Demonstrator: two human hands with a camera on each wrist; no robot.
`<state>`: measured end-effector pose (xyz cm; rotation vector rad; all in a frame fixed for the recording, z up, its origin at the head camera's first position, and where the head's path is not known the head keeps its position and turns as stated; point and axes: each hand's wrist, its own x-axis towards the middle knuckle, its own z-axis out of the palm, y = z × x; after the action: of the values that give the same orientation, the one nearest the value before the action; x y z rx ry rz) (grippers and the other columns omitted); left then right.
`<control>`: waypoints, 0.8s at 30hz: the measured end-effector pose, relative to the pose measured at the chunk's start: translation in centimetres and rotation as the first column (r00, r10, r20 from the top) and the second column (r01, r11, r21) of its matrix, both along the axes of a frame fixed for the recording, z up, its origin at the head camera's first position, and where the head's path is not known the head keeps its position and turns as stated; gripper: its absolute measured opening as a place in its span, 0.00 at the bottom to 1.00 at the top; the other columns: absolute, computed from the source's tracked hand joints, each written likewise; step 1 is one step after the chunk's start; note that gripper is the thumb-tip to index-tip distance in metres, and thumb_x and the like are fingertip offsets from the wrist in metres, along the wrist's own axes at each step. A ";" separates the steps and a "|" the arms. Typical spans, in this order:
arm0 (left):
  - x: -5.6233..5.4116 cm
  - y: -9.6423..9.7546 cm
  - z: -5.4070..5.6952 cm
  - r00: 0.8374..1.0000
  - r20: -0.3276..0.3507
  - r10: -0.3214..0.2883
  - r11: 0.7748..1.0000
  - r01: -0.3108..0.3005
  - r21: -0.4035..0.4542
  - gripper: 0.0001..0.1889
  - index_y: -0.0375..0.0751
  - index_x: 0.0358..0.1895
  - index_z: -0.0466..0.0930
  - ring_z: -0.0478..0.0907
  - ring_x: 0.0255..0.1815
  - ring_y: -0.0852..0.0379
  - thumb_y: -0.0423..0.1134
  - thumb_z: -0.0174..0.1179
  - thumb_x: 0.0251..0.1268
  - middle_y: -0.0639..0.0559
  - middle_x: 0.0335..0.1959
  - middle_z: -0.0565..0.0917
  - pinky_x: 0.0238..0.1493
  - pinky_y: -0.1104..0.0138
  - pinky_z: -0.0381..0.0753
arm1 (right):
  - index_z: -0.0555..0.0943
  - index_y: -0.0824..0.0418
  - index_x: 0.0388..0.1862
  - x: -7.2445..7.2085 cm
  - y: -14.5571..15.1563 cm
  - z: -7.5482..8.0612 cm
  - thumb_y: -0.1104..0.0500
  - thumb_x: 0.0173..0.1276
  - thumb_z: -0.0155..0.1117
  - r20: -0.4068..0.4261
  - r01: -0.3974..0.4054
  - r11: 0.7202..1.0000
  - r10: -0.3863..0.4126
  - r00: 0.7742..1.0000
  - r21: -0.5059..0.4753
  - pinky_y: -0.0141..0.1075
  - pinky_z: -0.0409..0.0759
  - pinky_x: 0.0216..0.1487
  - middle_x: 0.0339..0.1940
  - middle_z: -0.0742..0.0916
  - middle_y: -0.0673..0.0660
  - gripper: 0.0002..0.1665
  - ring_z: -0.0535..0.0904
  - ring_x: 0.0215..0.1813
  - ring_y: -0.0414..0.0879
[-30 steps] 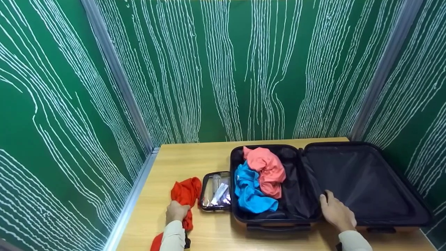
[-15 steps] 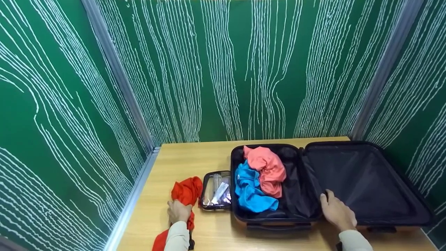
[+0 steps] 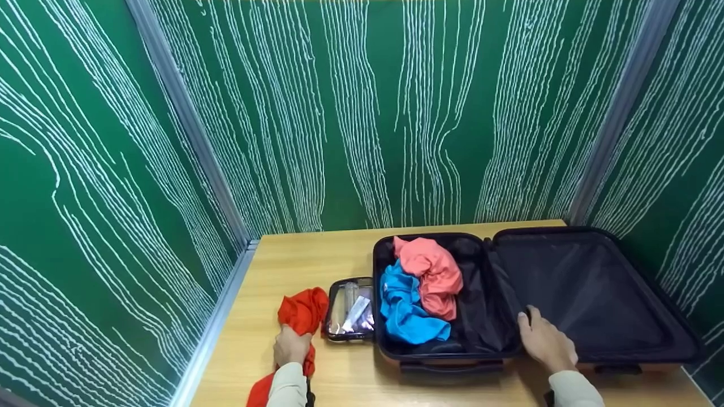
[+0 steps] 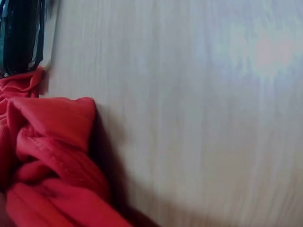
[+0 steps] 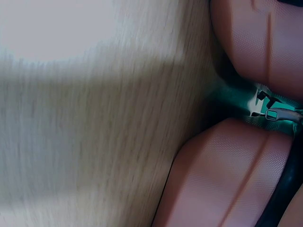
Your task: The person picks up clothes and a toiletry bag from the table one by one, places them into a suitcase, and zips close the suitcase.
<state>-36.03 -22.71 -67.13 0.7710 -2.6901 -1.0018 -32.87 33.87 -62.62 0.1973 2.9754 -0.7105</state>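
Observation:
In the head view my left hand [image 3: 291, 346] grips a crumpled red garment [image 3: 304, 310] that lies on the table at the left. The left wrist view shows the garment's bunched red folds [image 4: 57, 146] close up, with the fingers mostly hidden. My right hand [image 3: 547, 343] holds the near rim of an open suitcase [image 3: 452, 357], close to where its two halves join. Inside the left half of the suitcase lie a blue garment [image 3: 413, 316] and a salmon-pink garment [image 3: 432, 271], both crumpled.
A clear pouch with black edging [image 3: 342, 311] stands against the suitcase's left side, small items inside it. The suitcase's lid [image 3: 588, 294] lies open to the right. Its orange-brown shell [image 5: 227, 179] shows in the right wrist view. Green walls [image 3: 384, 113] with white lines enclose the wooden table [image 3: 249, 305].
My left hand has shifted slightly on the red garment, its fingers loosening and then closing on the cloth again. The right hand stays on the suitcase rim.

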 end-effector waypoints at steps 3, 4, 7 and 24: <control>0.0 -0.1 -0.1 1.000 -0.003 0.010 1.000 -0.010 -0.001 0.29 0.31 0.54 0.76 0.83 0.48 0.26 0.46 0.70 0.53 0.25 0.47 0.84 0.44 0.39 0.81 | 0.54 0.70 0.79 0.0 0.1 -0.1 0.30 0.79 0.16 -0.001 0.001 1.000 -0.001 1.000 0.002 0.68 0.75 0.54 0.71 0.72 0.79 0.52 0.72 0.65 0.78; 0.0 -0.1 -0.1 1.000 0.001 0.017 1.000 -0.017 0.003 0.29 0.32 0.55 0.76 0.83 0.48 0.26 0.47 0.70 0.53 0.26 0.47 0.85 0.44 0.38 0.81 | 0.54 0.70 0.79 0.0 0.1 -0.1 0.30 0.79 0.16 -0.002 0.002 1.000 -0.002 1.000 0.001 0.68 0.75 0.54 0.71 0.72 0.79 0.52 0.73 0.65 0.78; 0.0 -0.2 -0.2 0.999 0.022 0.042 0.998 -0.043 0.037 0.31 0.33 0.58 0.75 0.82 0.50 0.26 0.49 0.69 0.55 0.26 0.50 0.84 0.46 0.38 0.80 | 0.54 0.70 0.79 0.0 0.1 -0.1 0.30 0.79 0.17 -0.004 0.004 1.000 -0.004 1.000 -0.003 0.68 0.75 0.54 0.71 0.72 0.79 0.52 0.73 0.65 0.78; 0.6 -1.1 0.8 0.990 0.072 0.125 0.962 -0.139 0.234 0.40 0.39 0.73 0.66 0.77 0.60 0.29 0.55 0.63 0.60 0.29 0.64 0.78 0.56 0.40 0.76 | 0.53 0.69 0.80 0.1 0.0 0.2 0.30 0.79 0.17 0.023 0.003 1.000 -0.003 1.000 -0.017 0.69 0.74 0.55 0.72 0.72 0.78 0.51 0.72 0.67 0.78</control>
<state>-35.40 -23.84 -66.36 1.0221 -2.5523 -1.3027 -32.80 33.91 -62.43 0.2075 2.9469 -0.7284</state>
